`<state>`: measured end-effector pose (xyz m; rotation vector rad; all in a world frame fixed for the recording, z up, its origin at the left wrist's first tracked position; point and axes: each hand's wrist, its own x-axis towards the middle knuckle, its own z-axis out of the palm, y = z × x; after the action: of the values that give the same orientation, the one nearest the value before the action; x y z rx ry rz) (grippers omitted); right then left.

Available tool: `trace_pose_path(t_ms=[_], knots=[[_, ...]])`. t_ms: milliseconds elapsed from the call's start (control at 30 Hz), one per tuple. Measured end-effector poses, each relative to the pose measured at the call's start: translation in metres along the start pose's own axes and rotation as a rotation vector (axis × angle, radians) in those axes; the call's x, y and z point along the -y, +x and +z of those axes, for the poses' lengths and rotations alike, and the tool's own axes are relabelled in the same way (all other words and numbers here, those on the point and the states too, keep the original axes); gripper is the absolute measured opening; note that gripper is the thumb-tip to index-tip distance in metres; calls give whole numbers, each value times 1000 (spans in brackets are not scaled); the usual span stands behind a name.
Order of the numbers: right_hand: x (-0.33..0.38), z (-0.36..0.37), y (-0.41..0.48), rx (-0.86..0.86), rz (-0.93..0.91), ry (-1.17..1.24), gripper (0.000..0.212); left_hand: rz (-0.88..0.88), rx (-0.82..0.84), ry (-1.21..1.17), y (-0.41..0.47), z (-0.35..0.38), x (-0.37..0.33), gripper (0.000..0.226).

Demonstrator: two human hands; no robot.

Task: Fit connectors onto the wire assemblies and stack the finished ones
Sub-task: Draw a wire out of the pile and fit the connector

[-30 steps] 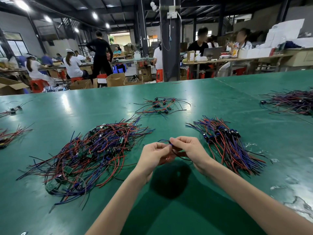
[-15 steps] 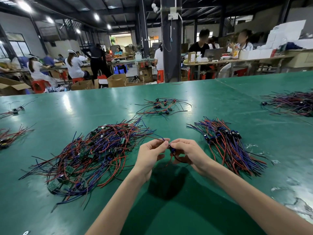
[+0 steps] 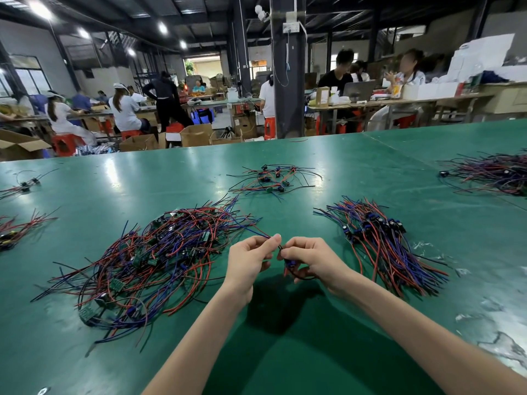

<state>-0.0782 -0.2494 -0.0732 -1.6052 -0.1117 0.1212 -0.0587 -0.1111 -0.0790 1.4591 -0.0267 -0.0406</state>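
Both hands are raised just above the green tabletop point(image 3: 313, 352), near the middle of its near edge, and share one wire assembly point(image 3: 296, 276). The left hand point(image 3: 248, 258) pinches the assembly's thin red and blue leads between thumb and forefinger, its other fingers loosely curled. The right hand point(image 3: 310, 256) has its fingers curled round the small blue connector point(image 3: 290, 263) end, and a black lead loops out beneath its palm. The two hands' fingertips almost meet.

Left of the hands, toward the near-left part of the tabletop, lies a tangled pile point(image 3: 159, 252) of red, blue and black wires with small green boards among them. One strand from it runs up to the left hand's pinch. To the right of the hands lies an aligned bundle point(image 3: 379, 240), its wires roughly parallel and its dark connectors grouped at the far end.

Further back, about mid-tabletop, sits a small cluster point(image 3: 273, 179) of a few assemblies. A larger heap point(image 3: 493, 173) lies at the right edge. Two sparse bunches point(image 3: 17, 229) lie at the left edge.
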Motion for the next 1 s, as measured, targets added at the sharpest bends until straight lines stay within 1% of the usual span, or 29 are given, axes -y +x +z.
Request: trace_pose_path(t_ms=[67, 133, 267, 400, 467, 533, 633, 833, 933, 1000], knots=[[-1, 1, 1, -18, 10, 7, 27, 1, 14, 1, -1, 0, 0, 22], [-2, 0, 1, -26, 15, 21, 29, 2, 39, 1, -1, 1, -1, 17], [-4, 1, 1, -25, 28, 59, 26, 20, 71, -6, -3, 2, -3, 12], [-5, 2, 1, -11, 64, 90, 17, 56, 94, -39, -5, 3, -4, 18], [-6, 2, 2, -7, 85, 99, 25, 65, 94, -67, -5, 4, -4, 21], [-6, 3, 1, -7, 90, 106, 26, 75, 92, -75, -4, 3, -4, 22], [-5, 4, 0, -4, 79, 98, 21, 98, 98, -39, -4, 2, -3, 18], [-5, 4, 0, -60, 46, 10, 32, 142, 98, 73, -1, 1, 1, 14], [-8, 5, 0, -72, 32, -18, 36, 179, 49, 92, 0, 4, 4, 15], [-11, 6, 1, -77, 33, -44, 37, 235, 25, 160, 1, 4, 7, 17]])
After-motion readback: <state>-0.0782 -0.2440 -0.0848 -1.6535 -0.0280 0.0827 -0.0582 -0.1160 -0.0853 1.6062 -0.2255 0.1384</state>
